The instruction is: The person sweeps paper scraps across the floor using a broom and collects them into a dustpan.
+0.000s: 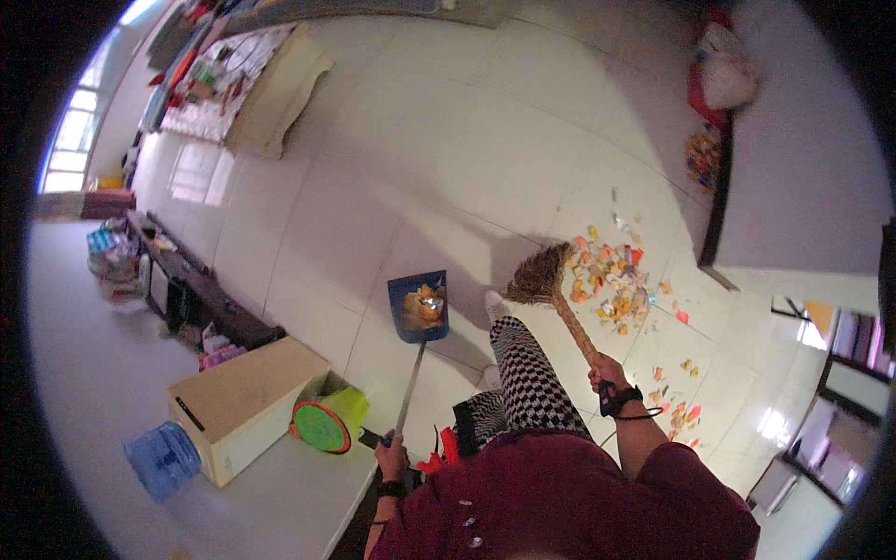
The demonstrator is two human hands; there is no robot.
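In the head view my left hand (392, 455) is closed around the handle of a blue dustpan (400, 325), which lies on the tiled floor with yellow and orange scraps and a shiny bit in its pan. My right hand (610, 374) grips the bound handle of a straw broom (537, 276). The broom's bristles are on the floor, beside the left edge of a scattered heap of yellow, orange and white scraps (609, 280). Smaller scraps (682, 418) lie farther right, near my right forearm.
A wooden-topped cabinet (245, 392), a blue water jug (162, 460) and a lime-green bin (329, 420) stand at lower left. A long dark piece of furniture (203, 280) is behind them. A white wall edge (791, 280) juts in at right, with bags (724, 77) beyond.
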